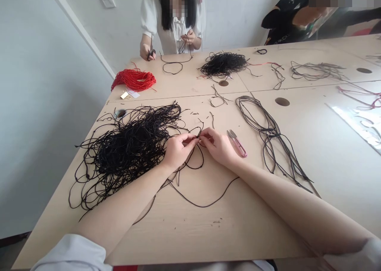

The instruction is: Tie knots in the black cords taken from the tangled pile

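The near table (208, 231) is open in front of the forearms, bar a loose cord (208, 206) and scraps. The black pile (127, 144) blocks the left; the snips (237, 143) and grey bundle (272, 134) stand in the way right.

Fingertips of the left grip (177, 148) and right grip (218, 145) hide where the black cord (203, 158) meets. Individual strands in the black tangle (125, 148) at left cannot be traced. The upper-centre person's (174, 29) face is pixelated, the head cropped above. The frame's right edge cuts off the glossy sheet (357, 124) and bench (208, 239).
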Available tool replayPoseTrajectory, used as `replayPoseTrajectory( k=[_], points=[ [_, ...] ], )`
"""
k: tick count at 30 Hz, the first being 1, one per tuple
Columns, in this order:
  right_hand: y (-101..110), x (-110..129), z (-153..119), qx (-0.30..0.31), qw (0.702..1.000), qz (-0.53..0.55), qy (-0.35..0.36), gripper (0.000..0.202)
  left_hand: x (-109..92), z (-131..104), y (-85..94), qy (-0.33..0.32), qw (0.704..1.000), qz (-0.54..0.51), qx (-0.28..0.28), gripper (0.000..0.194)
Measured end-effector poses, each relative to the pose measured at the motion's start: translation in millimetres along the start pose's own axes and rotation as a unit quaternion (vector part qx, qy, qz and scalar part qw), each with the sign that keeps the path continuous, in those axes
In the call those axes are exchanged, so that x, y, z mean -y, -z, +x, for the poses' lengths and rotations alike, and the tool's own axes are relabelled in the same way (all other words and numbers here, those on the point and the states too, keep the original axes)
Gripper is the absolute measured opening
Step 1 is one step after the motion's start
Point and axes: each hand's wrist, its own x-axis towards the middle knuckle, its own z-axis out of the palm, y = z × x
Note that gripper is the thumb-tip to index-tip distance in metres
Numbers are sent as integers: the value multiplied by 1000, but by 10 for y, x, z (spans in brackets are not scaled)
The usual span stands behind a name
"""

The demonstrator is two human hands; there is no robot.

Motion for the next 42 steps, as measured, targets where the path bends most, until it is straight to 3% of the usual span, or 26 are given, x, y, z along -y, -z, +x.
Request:
replayPoseTrajectory(
  k=[15, 25, 38, 42],
  points=[
    [3, -63, 21, 5, 997, 6, 71, 12, 49, 75, 63, 74, 985, -121, 97, 29],
    [1, -101, 33, 14, 995, 47, 85, 12, 52, 91, 70, 103, 982, -128, 99, 30],
    [-3, -94, 32, 30, 994, 40, 93, 15, -29, 87, 97, 61, 976, -167, 127, 26],
    [6, -80, 27, 35, 994, 51, 91, 14, 6, 98, 104, 90, 970, -176, 140, 29]
  ],
)
